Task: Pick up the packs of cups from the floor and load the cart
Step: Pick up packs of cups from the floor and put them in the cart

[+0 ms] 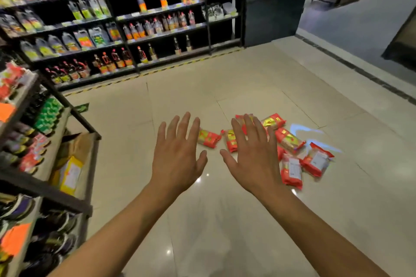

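Packs of cups scattered on floor, centre-right, some overlapping. Left hand and right hand side by side in front of them, empty, fingers spread. Shelf rack at left. Bottle shelves behind. Counter back right.

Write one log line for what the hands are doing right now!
left hand: open, empty | right hand: open, empty | packs of cups: scattered on floor | cart: not in view
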The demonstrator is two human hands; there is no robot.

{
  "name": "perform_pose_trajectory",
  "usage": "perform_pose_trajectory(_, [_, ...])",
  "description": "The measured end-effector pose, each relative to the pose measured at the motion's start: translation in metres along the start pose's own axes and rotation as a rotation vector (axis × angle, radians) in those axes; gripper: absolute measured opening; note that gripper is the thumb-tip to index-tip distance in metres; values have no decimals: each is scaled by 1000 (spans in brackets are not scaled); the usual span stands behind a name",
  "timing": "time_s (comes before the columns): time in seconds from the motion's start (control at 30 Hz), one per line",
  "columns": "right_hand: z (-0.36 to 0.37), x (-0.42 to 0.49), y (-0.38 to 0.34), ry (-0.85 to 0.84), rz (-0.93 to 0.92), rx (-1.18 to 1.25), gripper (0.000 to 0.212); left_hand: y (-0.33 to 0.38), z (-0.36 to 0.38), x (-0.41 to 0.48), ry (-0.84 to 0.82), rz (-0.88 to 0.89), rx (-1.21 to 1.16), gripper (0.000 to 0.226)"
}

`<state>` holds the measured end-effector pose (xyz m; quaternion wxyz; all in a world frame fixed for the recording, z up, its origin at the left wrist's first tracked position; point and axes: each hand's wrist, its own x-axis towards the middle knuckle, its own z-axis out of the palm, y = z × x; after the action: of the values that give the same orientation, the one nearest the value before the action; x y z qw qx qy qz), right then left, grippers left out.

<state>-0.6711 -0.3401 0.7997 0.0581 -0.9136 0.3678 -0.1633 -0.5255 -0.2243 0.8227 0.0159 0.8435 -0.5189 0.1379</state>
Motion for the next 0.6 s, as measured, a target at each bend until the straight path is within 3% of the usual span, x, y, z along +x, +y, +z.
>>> perform_pose_trajectory(0.33, [96, 181, 14, -66, 50, -61, 76, -79, 113, 172, -116, 44, -33, 80])
perform_pose_trajectory(0.6, [165, 342, 20, -220, 114, -191, 76, -137, 202, 344, -221, 166, -93, 74])
